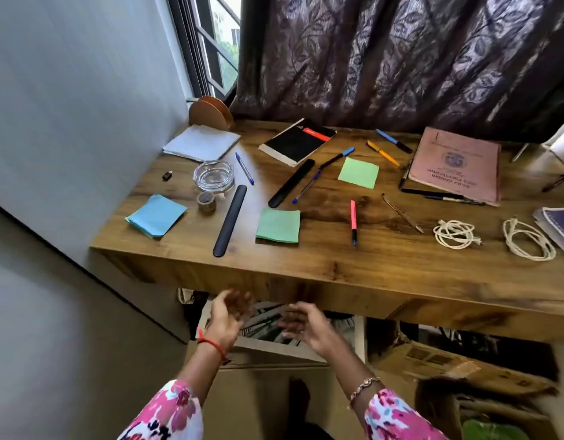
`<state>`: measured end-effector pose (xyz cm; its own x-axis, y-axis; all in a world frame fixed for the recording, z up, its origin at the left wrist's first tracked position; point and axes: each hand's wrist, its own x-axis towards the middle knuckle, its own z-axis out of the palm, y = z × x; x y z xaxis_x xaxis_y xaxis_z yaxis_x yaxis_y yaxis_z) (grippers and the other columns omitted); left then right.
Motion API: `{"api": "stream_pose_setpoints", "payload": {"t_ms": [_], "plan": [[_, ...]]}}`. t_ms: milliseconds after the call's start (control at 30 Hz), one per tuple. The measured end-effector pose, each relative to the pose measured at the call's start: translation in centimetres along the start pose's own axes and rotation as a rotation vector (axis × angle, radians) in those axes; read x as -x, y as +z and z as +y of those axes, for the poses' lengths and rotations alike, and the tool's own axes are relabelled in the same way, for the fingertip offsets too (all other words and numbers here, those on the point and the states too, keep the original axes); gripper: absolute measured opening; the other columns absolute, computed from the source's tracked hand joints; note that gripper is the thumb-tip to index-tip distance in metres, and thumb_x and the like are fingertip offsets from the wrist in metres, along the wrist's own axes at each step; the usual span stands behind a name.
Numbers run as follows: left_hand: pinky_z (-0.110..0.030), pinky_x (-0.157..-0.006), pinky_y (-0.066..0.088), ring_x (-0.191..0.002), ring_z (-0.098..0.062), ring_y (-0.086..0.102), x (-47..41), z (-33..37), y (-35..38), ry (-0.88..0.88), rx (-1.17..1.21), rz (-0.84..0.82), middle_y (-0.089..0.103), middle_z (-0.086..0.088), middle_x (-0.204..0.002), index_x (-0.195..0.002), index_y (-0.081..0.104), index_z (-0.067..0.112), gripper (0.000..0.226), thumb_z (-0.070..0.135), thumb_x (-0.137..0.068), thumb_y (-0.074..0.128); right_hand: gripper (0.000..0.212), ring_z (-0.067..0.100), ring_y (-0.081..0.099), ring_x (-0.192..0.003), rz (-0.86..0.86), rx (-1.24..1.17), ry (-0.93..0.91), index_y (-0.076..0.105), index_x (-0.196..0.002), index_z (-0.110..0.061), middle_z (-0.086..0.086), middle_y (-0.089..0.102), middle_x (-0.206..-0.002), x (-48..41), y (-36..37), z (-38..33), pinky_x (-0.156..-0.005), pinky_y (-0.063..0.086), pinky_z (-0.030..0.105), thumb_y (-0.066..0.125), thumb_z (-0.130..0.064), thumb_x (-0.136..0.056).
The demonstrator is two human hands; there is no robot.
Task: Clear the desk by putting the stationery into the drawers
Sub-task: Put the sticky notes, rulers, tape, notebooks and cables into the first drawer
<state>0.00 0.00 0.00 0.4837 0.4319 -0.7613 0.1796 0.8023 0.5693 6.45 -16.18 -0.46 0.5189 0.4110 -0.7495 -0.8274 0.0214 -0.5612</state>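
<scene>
Stationery is scattered over the wooden desk [337, 268]: a blue note pad [156, 215], two green note pads [278, 225] [358, 172], a black and red notebook [298, 141], a pink booklet [455, 163], a red pen [353, 222], and several other pens such as a blue one [244, 168]. Two black flat cases [230, 220] [291, 183] lie among them. My left hand [228, 315] and my right hand [306, 325] hover below the desk's front edge. Both are blurred, with fingers spread and nothing in them. No drawer is visibly open.
A glass ashtray [213, 175], a tape roll [206, 201], a white paper sheet [201, 142], a wooden holder [210, 113] and two white cable coils [455, 234] [528, 239] sit on the desk. Cardboard boxes [449, 366] stand underneath. A wall is at the left, a curtain behind.
</scene>
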Motion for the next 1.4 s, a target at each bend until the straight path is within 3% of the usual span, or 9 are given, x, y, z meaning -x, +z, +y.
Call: {"api": "stream_pose_setpoints", "payload": {"t_ms": [167, 400, 533, 767, 933, 1067, 1167, 1267, 1400], "plan": [[-0.044, -0.086, 0.042, -0.082, -0.033, 0.054, -2.8, 0.1, 0.1, -0.191, -0.011, 0.002, 0.058, -0.015, -0.092, -0.086, 0.056, 0.006, 0.028, 0.03, -0.092, 0.043, 0.013, 0.025, 0.053, -0.071, 0.124, -0.269, 0.109, 0.054, -0.077, -0.004, 0.013, 0.054, -0.077, -3.6, -1.2, -0.6, -0.069, 0.048, 0.039, 0.049, -0.004, -0.089], [-0.043, -0.1, 0.032, -0.086, -0.032, 0.049, -4.1, 0.7, 1.3, -0.21, 0.073, 0.018, 0.052, -0.013, -0.092, -0.079, 0.048, 0.014, 0.015, 0.022, -0.088, 0.039, 0.024, 0.022, 0.049, -0.065, 0.248, -0.334, 0.109, 0.05, -0.067, -0.006, 0.011, 0.054, -0.064, -5.8, -2.2, -0.9, -0.059, 0.041, 0.029, 0.045, 0.011, -0.083], [-0.033, -0.078, 0.033, -0.08, -0.023, 0.055, -5.2, 0.7, 0.4, -0.21, 0.122, -0.041, 0.057, -0.01, -0.097, -0.071, 0.044, 0.02, 0.009, 0.013, -0.067, 0.047, 0.025, 0.022, 0.053, -0.074, 0.241, -0.485, 0.038, 0.051, -0.069, -0.006, 0.011, 0.058, -0.069, -6.5, -2.5, 0.4, -0.072, 0.043, 0.031, 0.043, 0.013, -0.082], [-0.032, -0.069, 0.035, -0.084, -0.027, 0.055, -4.4, -0.6, -1.7, -0.212, 0.173, -0.114, 0.058, -0.011, -0.094, -0.073, 0.05, 0.019, 0.012, 0.015, -0.063, 0.053, 0.021, 0.024, 0.053, -0.08, 0.21, -0.541, -0.007, 0.05, -0.071, -0.006, 0.012, 0.058, -0.077, -5.5, -2.7, 2.8, -0.075, 0.046, 0.039, 0.042, 0.009, -0.084], [-0.037, -0.079, 0.037, -0.085, -0.028, 0.055, -1.9, -2.1, -4.9, -0.226, -0.018, -0.159, 0.061, -0.01, -0.085, -0.08, 0.055, 0.015, 0.019, 0.022, -0.09, 0.041, 0.015, 0.022, 0.056, -0.081, 0.256, -0.331, 0.033, 0.054, -0.079, -0.004, 0.014, 0.061, -0.081, -2.1, -2.4, 5.0, -0.053, 0.056, 0.033, 0.045, 0.004, -0.088], [-0.037, -0.095, 0.039, -0.104, -0.023, 0.057, 1.0, -0.4, -7.4, -0.203, -0.859, -0.419, 0.064, -0.008, -0.11, -0.11, 0.056, 0.017, 0.036, 0.044, -0.087, 0.05, 0.01, 0.02, 0.057, -0.097, 0.148, 0.53, -0.005, 0.061, -0.096, -0.015, 0.008, 0.062, -0.103, 3.8, -0.4, 5.2, -0.076, 0.049, 0.029, 0.053, -0.015, -0.09], [-0.025, -0.092, 0.04, -0.109, -0.01, 0.054, 3.7, 3.1, -7.1, -0.038, -1.383, -0.743, 0.06, 0.004, -0.119, -0.116, 0.059, 0.022, 0.062, 0.062, -0.068, 0.057, 0.017, 0.001, 0.06, -0.096, 0.108, 0.866, -0.442, 0.065, -0.101, -0.024, -0.01, 0.065, -0.099, 8.3, 0.9, 4.7, -0.077, 0.05, 0.014, 0.06, -0.018, -0.086], [-0.023, -0.091, 0.047, -0.104, -0.004, 0.061, 6.5, 5.4, -5.9, 0.265, -1.312, -0.916, 0.066, 0.008, -0.11, -0.108, 0.065, 0.027, 0.029, 0.039, -0.081, 0.063, 0.019, -0.012, 0.057, -0.096, 0.217, 0.936, -0.887, 0.068, -0.1, -0.018, -0.018, 0.062, -0.096, 10.2, 1.3, 3.5, -0.081, 0.044, 0.002, 0.064, -0.011, -0.083], [-0.028, -0.101, 0.044, -0.119, -0.007, 0.053, 5.1, 5.6, -5.1, 0.966, -1.426, -0.823, 0.064, 0.003, -0.119, -0.112, 0.063, 0.024, 0.032, 0.016, -0.081, 0.066, 0.035, 0.002, 0.049, -0.118, 0.154, 1.28, -0.927, 0.062, -0.117, -0.017, -0.005, 0.061, -0.12, 7.9, 0.6, 2.3, -0.102, 0.036, 0.016, 0.066, -0.019, -0.083]]}}
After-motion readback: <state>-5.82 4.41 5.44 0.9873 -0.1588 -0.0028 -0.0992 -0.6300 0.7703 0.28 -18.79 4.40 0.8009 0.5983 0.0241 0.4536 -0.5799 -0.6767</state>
